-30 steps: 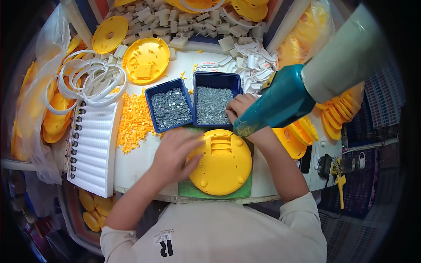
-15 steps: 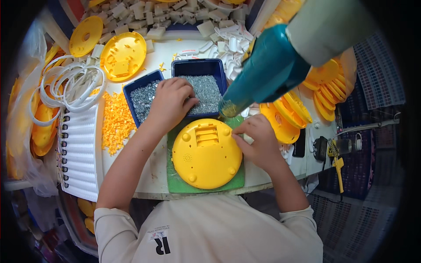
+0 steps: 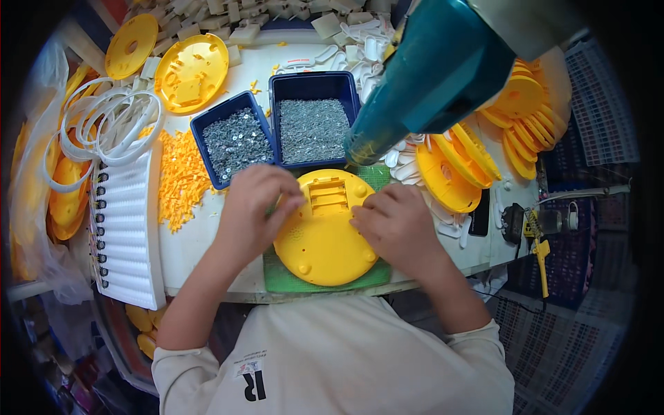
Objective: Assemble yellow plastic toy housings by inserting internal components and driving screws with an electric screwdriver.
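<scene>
Item: round yellow plastic disc (image 3: 321, 232), lying flat on a green mat (image 3: 290, 277) at the near edge of the table (image 3: 187, 245); slotted rectangular recess near its far rim. Left hand (image 3: 256, 207): fingers curled, tips resting on the disc's left rim; whether anything small is pinched cannot be told. Right hand (image 3: 394, 221): fingers bent, pressing on the right rim, nothing else in it. Handling, as judged: light, rigid, smooth moulded shell, likely slippery on top; best gripped at opposite rim edges. Adjacent: two blue trays of small screws (image 3: 277, 135), heap of orange bits (image 3: 181, 176), white ribbed panel (image 3: 128, 228), hanging teal power tool (image 3: 432, 76), stacked yellow discs (image 3: 484, 149).
</scene>
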Action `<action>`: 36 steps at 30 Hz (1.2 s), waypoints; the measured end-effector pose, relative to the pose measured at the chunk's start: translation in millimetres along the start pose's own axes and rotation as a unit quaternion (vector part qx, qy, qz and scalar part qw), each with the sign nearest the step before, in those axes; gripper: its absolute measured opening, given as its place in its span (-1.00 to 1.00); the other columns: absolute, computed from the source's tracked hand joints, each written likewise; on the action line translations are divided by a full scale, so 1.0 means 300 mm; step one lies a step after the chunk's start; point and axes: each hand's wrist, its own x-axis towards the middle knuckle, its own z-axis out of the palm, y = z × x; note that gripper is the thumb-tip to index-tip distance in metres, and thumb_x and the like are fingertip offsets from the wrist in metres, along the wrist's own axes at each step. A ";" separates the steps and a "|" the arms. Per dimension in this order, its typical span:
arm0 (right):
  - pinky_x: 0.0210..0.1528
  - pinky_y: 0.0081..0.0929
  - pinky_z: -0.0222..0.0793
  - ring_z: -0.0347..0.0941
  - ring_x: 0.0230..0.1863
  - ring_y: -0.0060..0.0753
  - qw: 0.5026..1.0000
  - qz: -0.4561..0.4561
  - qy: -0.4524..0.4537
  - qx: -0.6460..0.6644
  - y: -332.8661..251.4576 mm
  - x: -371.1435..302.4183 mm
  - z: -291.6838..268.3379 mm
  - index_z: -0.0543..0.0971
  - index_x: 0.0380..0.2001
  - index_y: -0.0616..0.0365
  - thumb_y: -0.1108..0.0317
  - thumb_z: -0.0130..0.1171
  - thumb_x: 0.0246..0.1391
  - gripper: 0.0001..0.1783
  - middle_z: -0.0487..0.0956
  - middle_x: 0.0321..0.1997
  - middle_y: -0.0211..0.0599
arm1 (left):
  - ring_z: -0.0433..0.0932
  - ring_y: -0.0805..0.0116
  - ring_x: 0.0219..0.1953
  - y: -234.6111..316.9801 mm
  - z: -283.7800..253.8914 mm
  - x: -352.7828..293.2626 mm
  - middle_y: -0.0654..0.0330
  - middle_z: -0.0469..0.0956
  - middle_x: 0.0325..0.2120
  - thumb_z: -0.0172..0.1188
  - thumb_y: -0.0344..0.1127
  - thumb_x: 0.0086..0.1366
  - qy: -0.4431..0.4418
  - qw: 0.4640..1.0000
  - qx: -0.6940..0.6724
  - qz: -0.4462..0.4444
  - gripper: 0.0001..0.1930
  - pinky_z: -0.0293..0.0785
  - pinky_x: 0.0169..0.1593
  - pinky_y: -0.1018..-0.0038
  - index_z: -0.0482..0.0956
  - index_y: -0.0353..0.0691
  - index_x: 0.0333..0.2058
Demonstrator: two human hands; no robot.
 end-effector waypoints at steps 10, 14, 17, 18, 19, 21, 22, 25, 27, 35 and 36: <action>0.10 -0.12 0.44 0.55 0.02 -0.05 0.996 0.085 -0.001 0.010 0.146 0.275 0.050 0.70 -0.14 0.16 0.30 0.35 0.15 -0.75 0.64 -0.07 -0.17 | 0.63 0.16 0.01 0.054 0.040 -0.191 0.28 0.66 -0.20 0.55 -0.32 0.04 -0.047 0.997 0.019 0.063 -0.75 0.45 0.07 0.18 0.65 -0.10 -0.32; 0.00 -0.15 0.46 0.55 -0.07 -0.11 0.989 0.095 0.049 0.106 0.234 0.312 0.177 0.69 -0.21 0.12 0.30 0.34 0.14 -0.81 0.62 -0.18 -0.25 | 0.63 0.17 0.02 0.066 0.010 -0.175 0.28 0.66 -0.19 0.52 -0.30 0.08 -0.056 0.993 0.042 0.094 -0.76 0.45 0.07 0.18 0.68 -0.09 -0.28; -0.13 -0.18 0.46 0.53 -0.19 -0.16 0.998 -0.018 0.056 0.025 0.264 0.336 0.211 0.66 -0.34 0.05 0.34 0.36 0.10 -0.91 0.59 -0.27 -0.32 | 0.64 0.16 0.00 0.037 -0.024 -0.170 0.26 0.67 -0.17 0.48 -0.30 0.13 -0.093 0.993 0.006 0.079 -0.76 0.45 0.09 0.17 0.69 -0.07 -0.22; -0.13 -0.18 0.46 0.53 -0.19 -0.16 0.998 -0.022 0.056 0.025 0.265 0.335 0.213 0.66 -0.34 0.05 0.34 0.36 0.10 -0.91 0.59 -0.27 -0.32 | 0.63 0.15 0.00 0.017 -0.030 -0.156 0.24 0.67 -0.16 0.47 -0.31 0.14 -0.086 0.994 -0.012 0.060 -0.76 0.45 0.11 0.18 0.69 -0.08 -0.19; -0.14 -0.19 0.46 0.54 -0.19 -0.15 0.996 -0.003 0.060 0.059 0.261 0.331 0.207 0.66 -0.34 0.06 0.37 0.36 0.09 -0.92 0.59 -0.28 -0.31 | 0.63 0.13 0.00 -0.002 -0.037 -0.136 0.22 0.67 -0.15 0.46 -0.32 0.16 -0.078 0.996 -0.030 0.041 -0.75 0.44 0.13 0.18 0.68 -0.08 -0.17; -0.15 -0.21 0.46 0.54 -0.20 -0.13 0.990 0.028 0.091 0.104 0.276 0.317 0.219 0.66 -0.37 0.09 0.44 0.37 0.07 -0.94 0.60 -0.31 -0.29 | 0.61 0.11 0.03 -0.037 -0.028 -0.024 0.20 0.66 -0.11 0.44 -0.31 0.18 -0.034 0.998 0.014 0.048 -0.76 0.43 0.13 0.19 0.68 -0.09 -0.16; -0.15 -0.21 0.46 0.54 -0.20 -0.13 0.990 0.022 0.089 0.108 0.272 0.324 0.232 0.66 -0.37 0.09 0.44 0.37 0.07 -0.94 0.60 -0.31 -0.29 | 0.59 0.09 0.05 -0.062 -0.021 0.033 0.18 0.66 -0.08 0.43 -0.31 0.20 0.007 0.997 0.063 0.046 -0.76 0.43 0.14 0.20 0.67 -0.11 -0.15; -0.12 -0.20 0.46 0.55 -0.19 -0.11 0.988 0.021 0.115 0.098 0.262 0.306 0.196 0.67 -0.37 0.11 0.44 0.38 0.07 -0.93 0.62 -0.31 -0.28 | 0.56 0.10 0.10 -0.124 0.047 0.203 0.20 0.64 -0.04 0.42 -0.32 0.21 0.018 0.990 0.135 0.039 -0.78 0.40 0.17 0.23 0.68 -0.12 -0.16; -0.10 -0.19 0.46 0.56 -0.18 -0.12 0.991 0.051 0.093 0.081 0.233 0.307 0.177 0.69 -0.36 0.10 0.40 0.41 0.07 -0.92 0.63 -0.30 -0.27 | 0.56 0.13 0.09 -0.191 0.077 0.237 0.21 0.63 -0.07 0.41 -0.30 0.22 0.005 0.982 0.179 0.058 -0.81 0.39 0.18 0.21 0.68 -0.12 -0.19; -0.06 -0.20 0.45 0.58 -0.20 -0.17 0.977 0.188 0.021 0.097 0.226 0.272 0.131 0.70 -0.31 0.16 0.22 0.53 0.03 -0.72 0.63 -0.37 -0.26 | 0.55 0.18 0.09 -0.198 0.080 0.252 0.25 0.62 -0.13 0.45 -0.22 0.19 -0.033 0.988 0.152 0.022 -0.81 0.36 0.19 0.18 0.63 -0.12 -0.34; -0.06 -0.20 0.45 0.58 -0.20 -0.17 0.977 0.189 0.022 0.098 0.224 0.266 0.132 0.70 -0.31 0.16 0.22 0.53 0.03 -0.72 0.63 -0.37 -0.26 | 0.56 0.18 0.07 -0.204 0.082 0.246 0.26 0.62 -0.15 0.45 -0.23 0.19 -0.014 0.987 0.155 0.035 -0.81 0.36 0.18 0.18 0.62 -0.12 -0.34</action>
